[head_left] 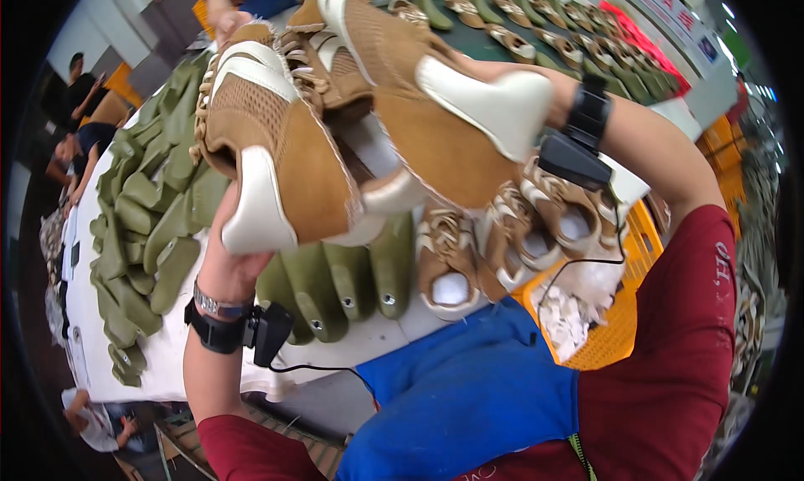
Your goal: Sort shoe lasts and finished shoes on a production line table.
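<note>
Several brown-and-white sneaker uppers (310,167) are held up together in front of me, high above the table. My left hand (241,267) is closed under the left side of the bunch, its fingers hidden behind a white heel piece. From the right, my right hand (486,69) reaches behind another upper (444,146) and supports that side; its fingers are hidden too. Laces run down the fronts of the uppers. Under them, green shoe lasts (389,271) stand in a row on the white table (377,330), beside more laced uppers (448,259).
A large heap of green lasts (172,217) covers the table's left side. An orange crate (615,334) with white scraps stands close on my right. Across the table, a co-worker's hand (224,16) is near the raised uppers. Rows of uppers and lasts (544,41) lie farther back.
</note>
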Tool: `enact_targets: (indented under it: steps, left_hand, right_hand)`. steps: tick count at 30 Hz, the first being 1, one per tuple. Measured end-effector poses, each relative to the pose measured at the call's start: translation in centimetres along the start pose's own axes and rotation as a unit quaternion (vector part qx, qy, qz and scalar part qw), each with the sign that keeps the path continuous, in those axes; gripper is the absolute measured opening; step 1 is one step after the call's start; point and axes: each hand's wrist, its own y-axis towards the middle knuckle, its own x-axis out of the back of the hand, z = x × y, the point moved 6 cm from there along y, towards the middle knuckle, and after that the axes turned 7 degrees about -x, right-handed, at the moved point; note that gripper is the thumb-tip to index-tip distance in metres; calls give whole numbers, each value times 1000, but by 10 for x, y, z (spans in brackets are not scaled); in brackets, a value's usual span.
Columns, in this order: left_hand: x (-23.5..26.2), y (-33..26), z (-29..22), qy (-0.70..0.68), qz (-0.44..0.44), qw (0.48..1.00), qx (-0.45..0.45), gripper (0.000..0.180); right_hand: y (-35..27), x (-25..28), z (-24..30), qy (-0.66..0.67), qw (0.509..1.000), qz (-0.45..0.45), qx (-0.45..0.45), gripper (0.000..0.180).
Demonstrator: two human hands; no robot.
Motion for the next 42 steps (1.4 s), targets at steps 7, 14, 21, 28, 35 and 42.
enact_targets:
  steps: [7, 14, 21, 28, 35, 42]
  left_hand:
    - [-67, -27, 147, 220, -31, 951, 216, 49]
    - [-67, -34, 206, 369, 46, 921, 119, 89]
    - [-69, -21, 191, 456, -68, 880, -112, 90]
    - [-41, -6, 215, 270, -113, 955, -40, 84]
    - [-47, -5, 252, 220, -88, 971, -19, 57]
    - [-69, 28, 306, 237, -26, 970, 45, 84]
  right_hand:
    - [-127, 26, -139, -61, 970, -229, -56, 54]
    - [-172, 49, -188, -23, 940, -328, 89, 50]
    - [-204, 47, -172, -216, 872, -368, 241, 54]
    - [-182, 62, -166, -354, 868, -292, 191, 53]
    - [-187, 106, -172, -392, 865, -289, 120, 53]
    - [-223, 133, -171, -351, 885, -286, 109, 59]
